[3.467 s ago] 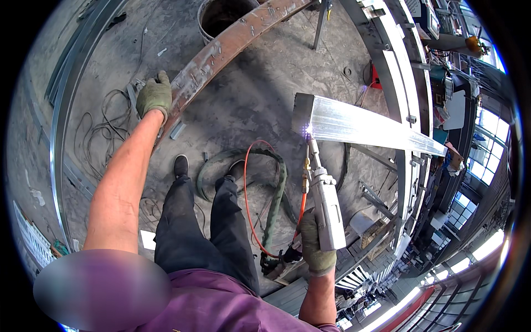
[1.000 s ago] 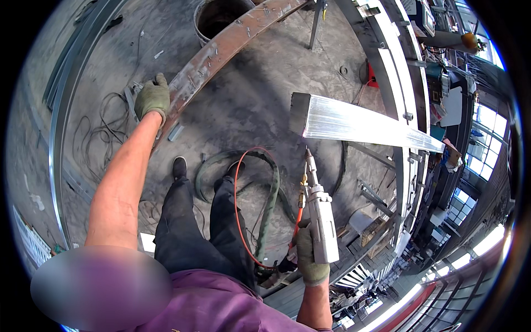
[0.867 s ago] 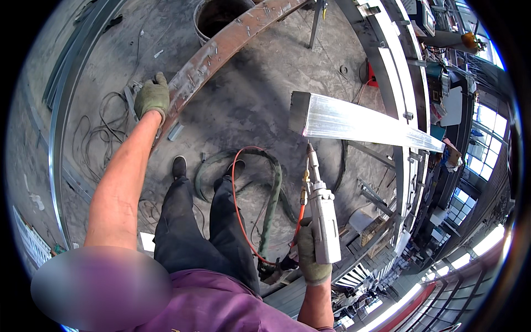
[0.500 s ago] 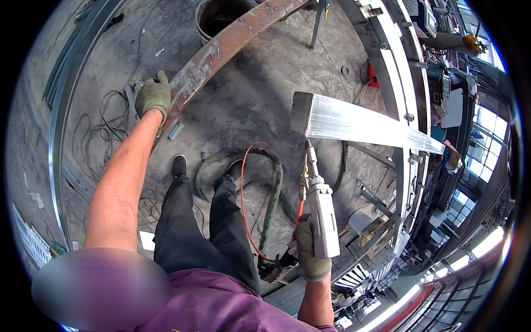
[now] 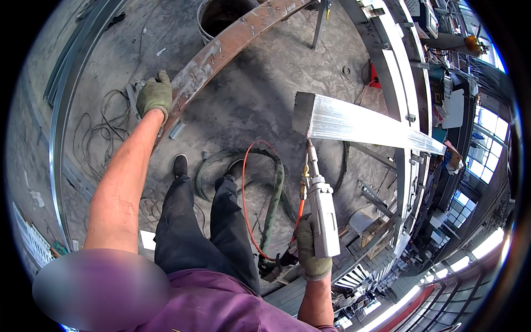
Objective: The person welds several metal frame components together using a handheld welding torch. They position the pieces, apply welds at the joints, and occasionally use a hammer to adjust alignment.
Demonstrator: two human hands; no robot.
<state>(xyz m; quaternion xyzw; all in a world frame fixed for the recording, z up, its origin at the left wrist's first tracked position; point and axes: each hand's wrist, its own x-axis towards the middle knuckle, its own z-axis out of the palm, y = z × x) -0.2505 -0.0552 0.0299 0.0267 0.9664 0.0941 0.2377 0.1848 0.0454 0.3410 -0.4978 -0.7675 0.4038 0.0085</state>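
Note:
My right hand [image 5: 313,248], in a grey-green work glove, is closed round a silver welding gun [image 5: 324,216] with a long narrow nozzle. The nozzle tip is at the lower corner of a bright rectangular metal tube [image 5: 359,119], by its near end; whether they touch is hard to tell. A faint reddish glow shows there. A red hose [image 5: 243,202] and brass fittings run along the gun. My left hand [image 5: 154,95], gloved alike, is closed over the edge of a rusty curved steel beam [image 5: 213,62]; its fingertips are partly hidden.
A thick green sleeved cable [image 5: 275,210] loops over the concrete floor beside my feet. Thin cables [image 5: 108,119] lie tangled at the left. A round bucket [image 5: 221,16] stands behind the beam. Curved metal frames [image 5: 398,77] rise at the right, and a long steel bar [image 5: 60,133] at the left.
The view has shifted very slightly. Both hands keep their places, and the reddish light at the nozzle tip looks fainter now.

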